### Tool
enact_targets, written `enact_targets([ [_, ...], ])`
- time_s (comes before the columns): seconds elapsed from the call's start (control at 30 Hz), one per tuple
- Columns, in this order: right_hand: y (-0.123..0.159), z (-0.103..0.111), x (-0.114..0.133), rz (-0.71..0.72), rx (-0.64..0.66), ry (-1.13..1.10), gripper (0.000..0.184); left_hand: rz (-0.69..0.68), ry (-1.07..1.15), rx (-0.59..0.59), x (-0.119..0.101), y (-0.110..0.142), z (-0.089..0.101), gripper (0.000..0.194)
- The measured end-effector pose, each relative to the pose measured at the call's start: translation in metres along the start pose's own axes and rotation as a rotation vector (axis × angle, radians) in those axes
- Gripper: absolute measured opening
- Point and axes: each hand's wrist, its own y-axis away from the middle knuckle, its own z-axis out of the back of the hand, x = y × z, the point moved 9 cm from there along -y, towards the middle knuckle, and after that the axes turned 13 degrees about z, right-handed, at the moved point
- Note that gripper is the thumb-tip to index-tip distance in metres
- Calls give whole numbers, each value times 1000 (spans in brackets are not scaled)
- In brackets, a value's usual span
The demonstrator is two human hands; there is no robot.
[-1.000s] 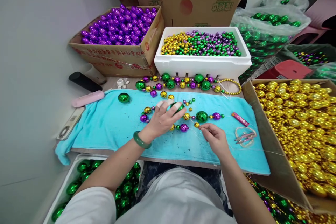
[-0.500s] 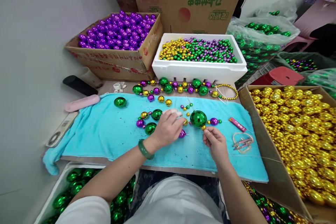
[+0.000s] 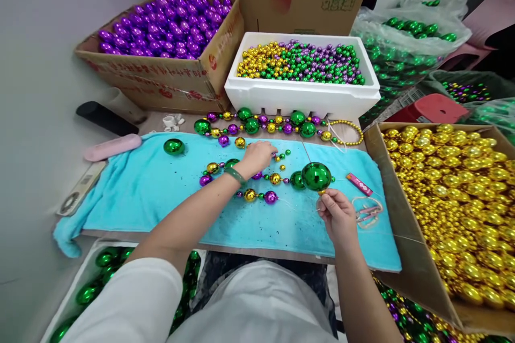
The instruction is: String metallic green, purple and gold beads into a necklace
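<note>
My right hand [image 3: 337, 214] pinches a small gold bead [image 3: 321, 192] just below a large green bead [image 3: 316, 177], holding both a little above the turquoise towel [image 3: 257, 230]. A thin clear thread runs by its fingers. My left hand [image 3: 257, 157], a green bangle on its wrist, reaches over the towel with curled fingers beside several loose small beads [image 3: 282, 167]. Its fingertips are partly hidden, so what they hold cannot be made out. Under that arm lies a bead string with a gold bead [image 3: 275, 178] and a purple bead [image 3: 271, 197] at its near end.
Behind the towel lies a longer bead garland [image 3: 251, 126]. A white foam box [image 3: 301, 94] of small beads and a carton [image 3: 153, 83] of purple beads stand at the back. Scissors [image 3: 368, 214] lie right, beside a carton [image 3: 414, 236] of gold beads. A loose green bead [image 3: 174, 147] sits left.
My left hand has moved away from the middle bead string, forward to the small loose beads. My right hand has lifted the large green bead slightly. The view has shifted a little.
</note>
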Motion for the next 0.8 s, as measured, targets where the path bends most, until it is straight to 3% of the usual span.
enact_targets([
  [0.27, 1, 8, -2, 0, -11, 35, 29, 72, 74, 35, 5, -12, -13, 24],
  [0.47, 2, 4, -11, -41, -18, 38, 31, 97, 246, 11, 8, -3, -3, 21],
  [0.53, 4, 1, -11, -46, -11, 50, 30, 153, 523, 43, 12, 5, 5, 25],
  [0.67, 7, -7, -9, -39, 28, 82, 29, 316, 1472, 265, 22, 30, 5, 27],
  [0.8, 9, -14, -8, -32, 69, 129, 27, 339, 1771, 344, 21, 52, 10, 24],
])
